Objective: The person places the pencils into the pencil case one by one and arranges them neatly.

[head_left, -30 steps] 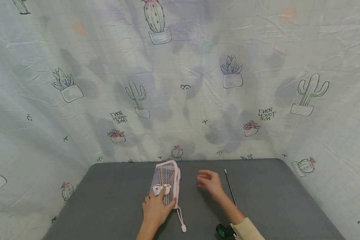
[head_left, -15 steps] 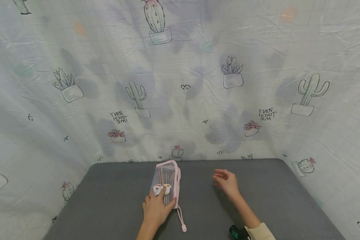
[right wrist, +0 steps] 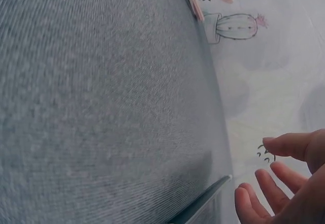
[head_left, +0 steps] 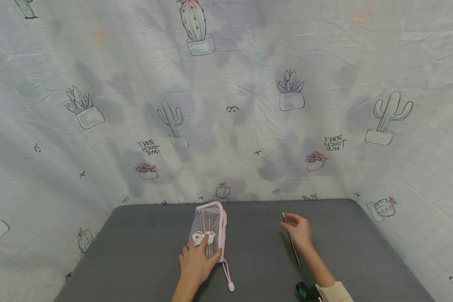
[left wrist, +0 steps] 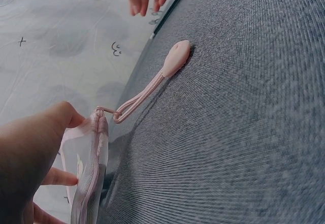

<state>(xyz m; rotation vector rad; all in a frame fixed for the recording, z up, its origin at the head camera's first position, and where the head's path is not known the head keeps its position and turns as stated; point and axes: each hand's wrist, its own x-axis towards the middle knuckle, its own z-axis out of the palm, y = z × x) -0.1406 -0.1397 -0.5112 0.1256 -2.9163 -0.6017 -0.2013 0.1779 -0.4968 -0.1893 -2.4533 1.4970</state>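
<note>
A clear pencil case (head_left: 213, 219) with pink edging lies on the grey table, several striped slender sticks showing inside. My left hand (head_left: 196, 263) rests on its near half with fingers spread, the thumb beside the zipper edge. The case's pink strap (left wrist: 176, 59) trails onto the table towards me. To the right, a dark pencil (head_left: 293, 250) with a white end lies on the table. My right hand (head_left: 300, 231) hovers by its far end, fingers loosely bent. In the right wrist view a gap shows between thumb and fingers, with the pencil (right wrist: 203, 198) outside it.
The grey cloth-covered table (head_left: 143, 251) meets a pale curtain (head_left: 241, 138) printed with cacti at its far edge. A black and green wrist device (head_left: 305, 290) sits on my right wrist, below a cream sleeve (head_left: 335, 292).
My right hand has moved right, passing over the pencil, and is now at its far end on the right side. The left hand, the case and the pencil have stayed in place.
</note>
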